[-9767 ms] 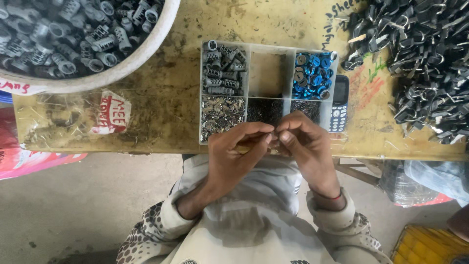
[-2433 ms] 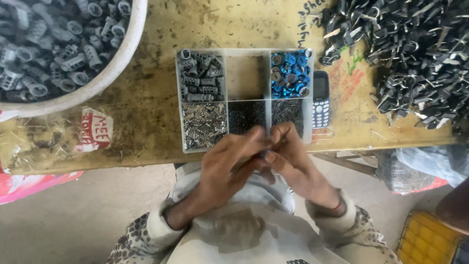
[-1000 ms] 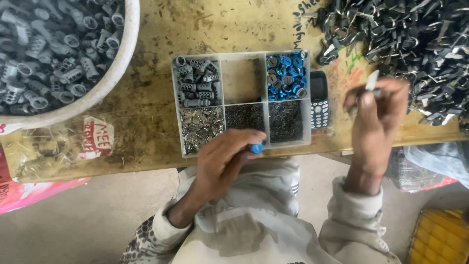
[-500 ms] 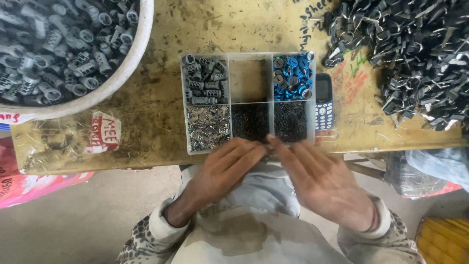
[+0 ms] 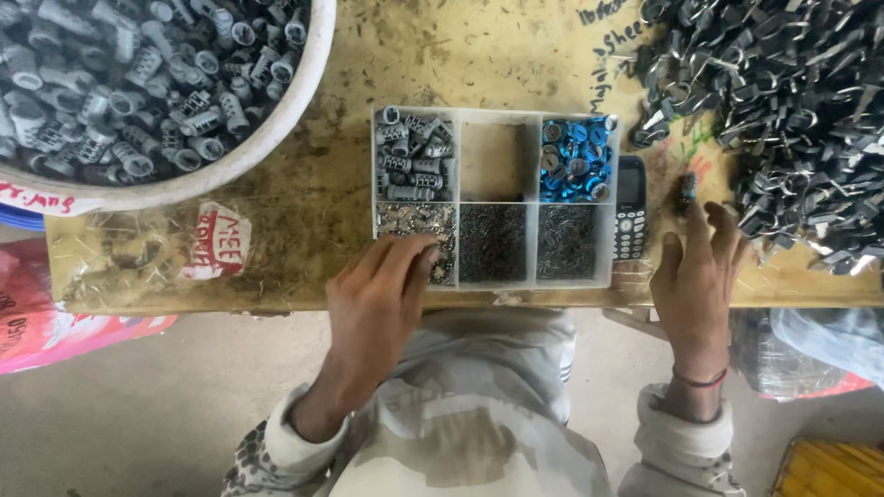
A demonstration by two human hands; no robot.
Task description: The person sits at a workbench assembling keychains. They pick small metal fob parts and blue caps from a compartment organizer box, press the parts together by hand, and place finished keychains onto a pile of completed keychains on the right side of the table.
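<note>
While we look down from the head camera, a scuffed wooden desk (image 5: 304, 184) stands over bare concrete floor. One clear tray (image 5: 494, 195) has six compartments: grey sleeves, one bare, blue caps (image 5: 575, 158), three of small metal bits. Our left hand (image 5: 382, 290) dips loosely curled fingers into the near-left compartment. Our right hand (image 5: 695, 276), fingers spread, reaches the black clip pile (image 5: 792, 110) beside one phone (image 5: 630, 206). One white bowl (image 5: 276, 129) holds grey sleeves far left.

Soft, even daylight, no hard shadows or glare. The surface (image 5: 304, 212) reads sharp at centre; corners bow slightly toward eleven and one o'clock. The right hand (image 5: 695, 281) shows faint motion blur at its fingers (image 5: 700, 221).
</note>
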